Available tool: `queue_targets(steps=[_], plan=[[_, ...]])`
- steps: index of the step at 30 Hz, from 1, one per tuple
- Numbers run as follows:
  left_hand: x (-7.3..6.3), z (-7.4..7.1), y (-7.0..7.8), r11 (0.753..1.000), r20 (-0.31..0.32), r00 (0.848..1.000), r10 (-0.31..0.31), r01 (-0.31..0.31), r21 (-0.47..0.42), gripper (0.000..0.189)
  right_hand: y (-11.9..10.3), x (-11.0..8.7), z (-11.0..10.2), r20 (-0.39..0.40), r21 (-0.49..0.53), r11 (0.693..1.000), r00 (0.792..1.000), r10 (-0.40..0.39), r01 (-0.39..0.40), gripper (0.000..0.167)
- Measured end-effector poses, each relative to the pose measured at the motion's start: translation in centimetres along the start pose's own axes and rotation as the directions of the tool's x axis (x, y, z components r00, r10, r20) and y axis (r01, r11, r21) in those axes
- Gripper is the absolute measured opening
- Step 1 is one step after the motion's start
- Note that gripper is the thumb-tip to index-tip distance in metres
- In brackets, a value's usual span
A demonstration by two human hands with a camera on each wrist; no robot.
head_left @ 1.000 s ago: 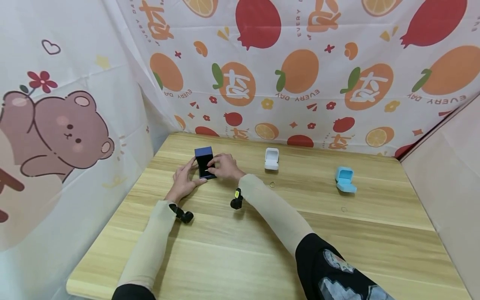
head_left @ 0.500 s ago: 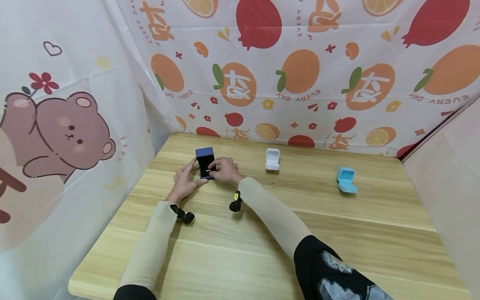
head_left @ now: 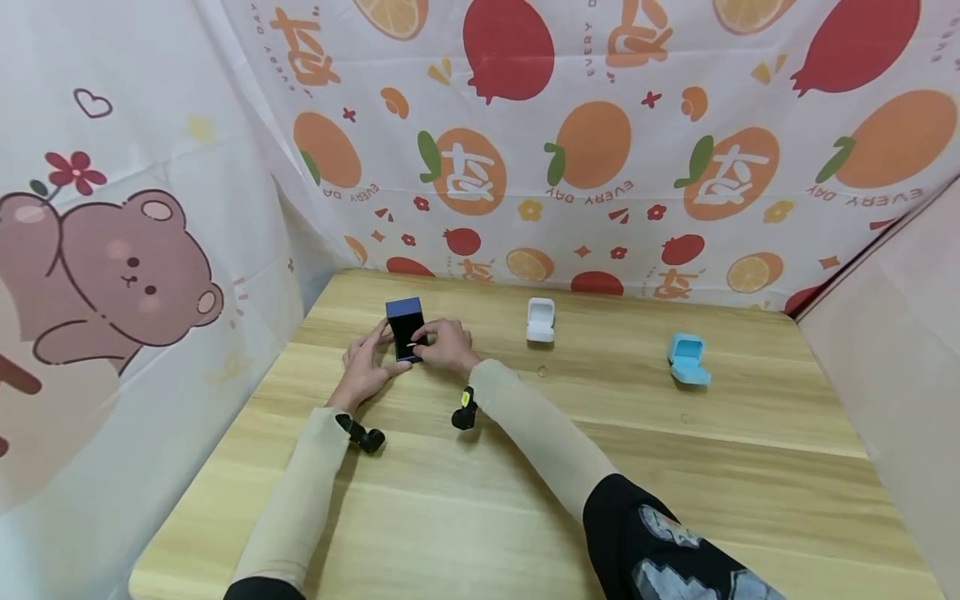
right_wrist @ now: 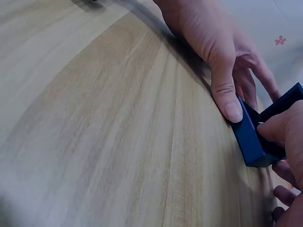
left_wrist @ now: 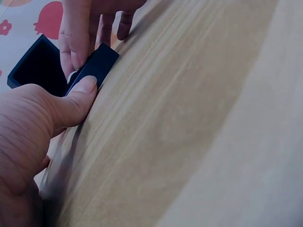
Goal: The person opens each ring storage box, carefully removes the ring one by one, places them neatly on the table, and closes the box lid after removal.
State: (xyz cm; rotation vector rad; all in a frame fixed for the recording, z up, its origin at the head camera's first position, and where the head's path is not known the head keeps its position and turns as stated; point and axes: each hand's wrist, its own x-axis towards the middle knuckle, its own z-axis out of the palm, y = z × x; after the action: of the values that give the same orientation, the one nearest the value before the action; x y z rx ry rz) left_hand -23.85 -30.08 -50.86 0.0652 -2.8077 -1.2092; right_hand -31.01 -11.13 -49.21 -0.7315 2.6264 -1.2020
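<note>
An open dark blue ring box [head_left: 405, 310] with a black inside stands at the left back of the table, its lid upright. My left hand [head_left: 365, 367] holds it, the thumb [left_wrist: 85, 86] pressing the front of the base and the fingers at the side. From the right, my right hand [head_left: 447, 346] reaches into the box, thumb and forefinger pinching a ring. In the left wrist view that ring [left_wrist: 71, 75] shows a sparkling band at the slot, partly hidden by the fingertips. The right wrist view shows the box base [right_wrist: 248, 137] between both hands.
An open white ring box [head_left: 541, 323] stands right of my hands, with a thin ring [head_left: 542, 372] lying before it. Farther right is an open light blue ring box [head_left: 688, 360], with another faint ring [head_left: 685, 418] before it. A printed cloth hangs behind the wooden table [head_left: 480, 500].
Both hands stay at the dark blue box, with hardly any movement of the fingers. The head view has shifted slightly.
</note>
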Motion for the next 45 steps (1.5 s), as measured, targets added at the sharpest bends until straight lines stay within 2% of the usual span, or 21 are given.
queue_targets(steps=[4, 10, 16, 21, 45], plan=[[-0.17, 0.07, -0.18, 1.0, 0.006, 1.0, -0.005, 0.005, -0.006, 0.097, -0.08, -0.06, 0.39, -0.016, 0.037, 0.998, 0.999, 0.048, -0.047, 0.016], [0.29, 0.05, 0.16, 1.0, 0.001, 1.0, 0.005, -0.005, -0.007, 0.096, -0.27, 0.24, 0.2, -0.056, 0.058, 0.997, 0.997, 0.058, -0.055, 0.014], [0.29, 0.17, -0.23, 1.0, 0.003, 1.0, -0.009, 0.009, -0.008, 0.096, -0.2, 0.5, 0.45, -0.028, 0.079, 0.992, 0.995, 0.097, -0.095, 0.013], [0.27, 0.27, -0.3, 1.0, -0.004, 1.0, 0.007, -0.007, -0.007, 0.096, -0.4, 0.45, 0.43, -0.03, 0.076, 0.992, 0.994, 0.106, -0.103, 0.013], [0.15, 0.43, -0.47, 1.0, -0.01, 1.0, -0.003, 0.003, -0.008, 0.096, -0.41, 0.75, 0.41, -0.038, 0.041, 0.993, 0.993, 0.109, -0.107, 0.01]])
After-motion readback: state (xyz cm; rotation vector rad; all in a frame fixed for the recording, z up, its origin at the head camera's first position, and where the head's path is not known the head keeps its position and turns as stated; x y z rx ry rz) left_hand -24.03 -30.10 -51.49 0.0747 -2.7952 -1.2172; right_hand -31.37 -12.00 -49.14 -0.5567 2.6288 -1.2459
